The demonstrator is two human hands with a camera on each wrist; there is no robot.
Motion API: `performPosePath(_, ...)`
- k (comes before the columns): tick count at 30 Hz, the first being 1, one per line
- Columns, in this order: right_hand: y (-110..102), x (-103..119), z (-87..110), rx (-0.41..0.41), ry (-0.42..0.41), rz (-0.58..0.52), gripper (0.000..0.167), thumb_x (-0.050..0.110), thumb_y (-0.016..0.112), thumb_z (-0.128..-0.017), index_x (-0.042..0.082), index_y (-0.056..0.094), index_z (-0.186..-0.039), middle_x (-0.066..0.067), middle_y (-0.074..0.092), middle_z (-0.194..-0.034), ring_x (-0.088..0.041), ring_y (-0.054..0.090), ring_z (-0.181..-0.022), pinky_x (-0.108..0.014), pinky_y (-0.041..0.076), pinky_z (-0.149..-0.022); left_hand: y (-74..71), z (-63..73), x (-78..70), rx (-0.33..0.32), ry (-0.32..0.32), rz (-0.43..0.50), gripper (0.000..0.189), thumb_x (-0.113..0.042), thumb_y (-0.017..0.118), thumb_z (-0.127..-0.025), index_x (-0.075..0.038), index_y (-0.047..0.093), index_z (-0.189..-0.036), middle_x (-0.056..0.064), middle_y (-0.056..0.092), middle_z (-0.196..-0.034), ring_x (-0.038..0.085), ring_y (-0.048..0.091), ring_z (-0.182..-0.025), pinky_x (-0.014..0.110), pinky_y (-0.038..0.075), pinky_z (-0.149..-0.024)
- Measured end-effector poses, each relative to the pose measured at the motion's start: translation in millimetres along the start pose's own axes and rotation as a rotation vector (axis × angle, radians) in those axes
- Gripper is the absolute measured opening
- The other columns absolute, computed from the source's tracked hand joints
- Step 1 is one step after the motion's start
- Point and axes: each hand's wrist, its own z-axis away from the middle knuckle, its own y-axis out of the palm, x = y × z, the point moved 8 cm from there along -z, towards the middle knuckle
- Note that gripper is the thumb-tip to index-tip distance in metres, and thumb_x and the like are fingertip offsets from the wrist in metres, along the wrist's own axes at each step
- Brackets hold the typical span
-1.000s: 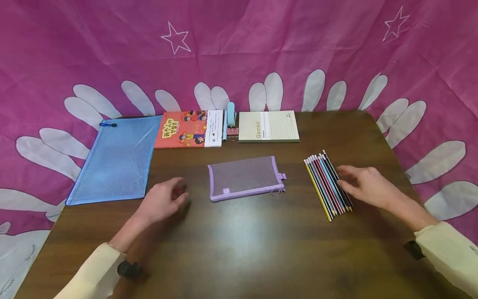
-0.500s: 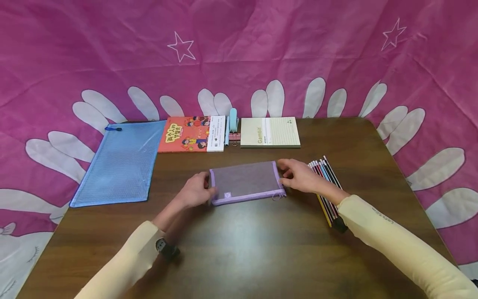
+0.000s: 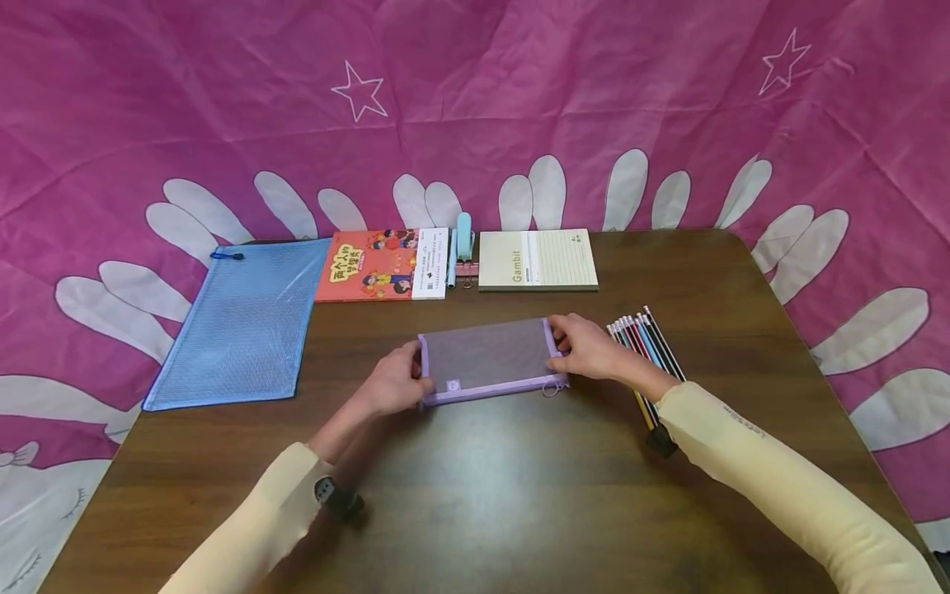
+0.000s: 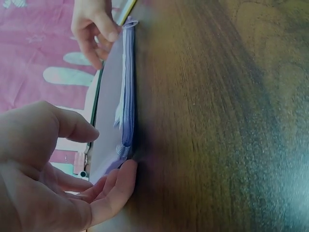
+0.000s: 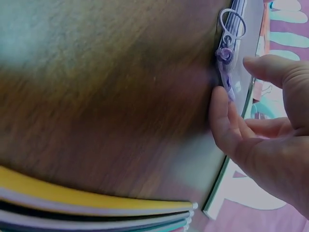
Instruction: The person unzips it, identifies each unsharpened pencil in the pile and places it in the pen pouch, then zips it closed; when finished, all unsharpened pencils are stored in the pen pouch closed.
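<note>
A purple-edged mesh zip pouch [image 3: 486,359] lies flat on the brown table, its zipper edge towards me. My left hand [image 3: 395,378] holds its left end; in the left wrist view the fingers [image 4: 118,186] curl at that end, with the thumb over the mesh. At the opposite end, my right hand [image 3: 590,348] holds the pouch with thumb above and fingers around the corner. The right wrist view shows the zipper's ring [image 5: 232,24] close to that thumb. Beside my right forearm lies a row of pencils [image 3: 644,338], partly covered by the sleeve.
A blue mesh zip folder [image 3: 241,322] lies on the left. Along the back are a red book [image 3: 371,268], a light blue stapler [image 3: 464,237], a blue pen [image 3: 451,260], a pink item [image 3: 467,269] and a cream notebook [image 3: 538,260]. A pink curtain hangs behind the table [image 3: 475,495].
From beside the pencils, my right hand has moved left to the pouch's right end. My left hand has moved right to its left end. Both fingers have closed in on the pouch, which stays put.
</note>
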Motion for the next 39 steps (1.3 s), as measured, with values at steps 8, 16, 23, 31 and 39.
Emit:
performPosePath(8, 2.5, -0.5, -0.3, -0.011, 0.041, -0.013, 0.067, 0.007, 0.081, -0.075, -0.020, 0.051, -0.128, -0.021, 0.056, -0.098, -0.032, 0.061, -0.090, -0.041, 0.053, -0.080, -1.3, -1.5, -4.9, -0.040, 0.054, -0.076, 0.067, -0.012, 0.072, -0.085, 0.009, 0.041, -0.141, 0.017, 0.054, -0.107, 0.031, 0.054, -0.096, 0.040, 0.051, -0.079)
performPosePath(16, 1.6, -2.5, 6.6, -0.046, 0.061, -0.117, 0.069, 0.004, 0.082, -0.075, -0.017, 0.050, -0.132, -0.020, 0.056, -0.104, -0.034, 0.064, -0.096, -0.044, 0.054, -0.084, -1.3, -0.3, -3.6, -0.042, 0.059, -0.076, 0.069, -0.014, 0.073, -0.086, 0.008, 0.040, -0.143, 0.018, 0.053, -0.112, 0.031, 0.053, -0.100, 0.043, 0.050, -0.086)
performPosePath(23, 6.6, -11.9, 10.2, -0.029, 0.139, -0.268, 0.068, 0.003, 0.081, -0.078, -0.013, 0.050, -0.136, -0.021, 0.055, -0.113, -0.035, 0.062, -0.103, -0.036, 0.055, -0.081, -0.5, 3.8, -2.6, -0.045, 0.058, -0.049, 0.069, -0.016, 0.073, -0.087, 0.006, 0.041, -0.143, 0.018, 0.052, -0.116, 0.032, 0.053, -0.104, 0.047, 0.050, -0.089)
performPosePath(31, 9.2, -17.2, 12.9, -0.004, 0.186, -0.405, 0.063, 0.003, 0.077, -0.083, -0.011, 0.050, -0.137, -0.026, 0.056, -0.118, -0.038, 0.059, -0.105, -0.032, 0.054, -0.080, 0.7, 5.3, -0.3, -0.058, 0.065, -0.038, 0.071, -0.017, 0.073, -0.087, 0.006, 0.040, -0.145, 0.017, 0.052, -0.113, 0.032, 0.052, -0.102, 0.046, 0.049, -0.088)
performPosePath(39, 7.2, -20.7, 14.4, 0.010, 0.205, -0.494, 0.061, 0.004, 0.077, -0.084, -0.011, 0.050, -0.137, -0.023, 0.060, -0.111, -0.031, 0.056, -0.097, -0.028, 0.051, -0.078, 1.2, 5.7, -0.9, -0.087, 0.078, -0.024, 0.073, -0.016, 0.074, -0.086, 0.006, 0.038, -0.147, 0.018, 0.052, -0.113, 0.031, 0.053, -0.101, 0.046, 0.049, -0.088)
